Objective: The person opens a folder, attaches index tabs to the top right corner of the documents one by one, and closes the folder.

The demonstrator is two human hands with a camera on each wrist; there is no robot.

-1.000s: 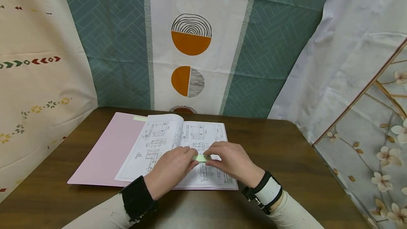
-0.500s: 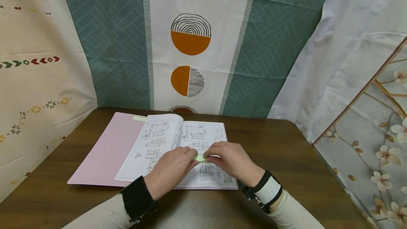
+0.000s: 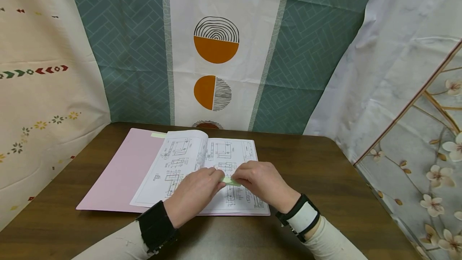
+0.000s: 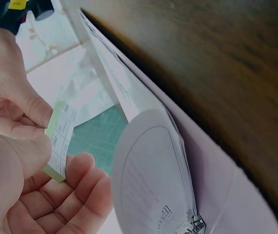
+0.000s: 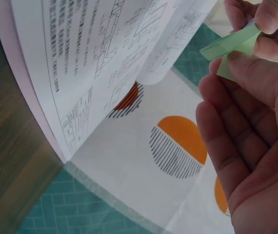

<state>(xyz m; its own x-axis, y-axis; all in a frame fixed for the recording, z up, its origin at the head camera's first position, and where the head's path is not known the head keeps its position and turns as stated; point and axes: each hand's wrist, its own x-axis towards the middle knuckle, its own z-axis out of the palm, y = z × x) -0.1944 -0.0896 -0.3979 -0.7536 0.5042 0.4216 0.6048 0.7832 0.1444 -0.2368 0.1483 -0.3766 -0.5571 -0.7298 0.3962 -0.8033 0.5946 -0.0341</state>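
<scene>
Over the right page of an open book (image 3: 213,151) of technical drawings, both hands meet at a small pad of light green sticky notes (image 3: 231,181). My left hand (image 3: 196,189) pinches the pad's left end between thumb and fingers. The pad's printed backing (image 4: 60,139) shows in the left wrist view. In the right wrist view, a single green note (image 5: 225,71) angles away from the pad's layered edge. My right hand (image 3: 265,181) pinches this note between thumb and index finger, its other fingers loosely bent. The fingertips partly hide the pad in the head view.
The book's pink cover (image 3: 119,171) lies spread to the left on the brown wooden table (image 3: 303,163). A pale green sticky strip (image 3: 158,135) is at the cover's top edge. Patterned cloths (image 3: 144,51) hang behind and on both sides.
My right fingers have shifted slightly at the pad's right end, and more green shows below them, tilted down to the right. My left hand, the book and the cover have stayed in place.
</scene>
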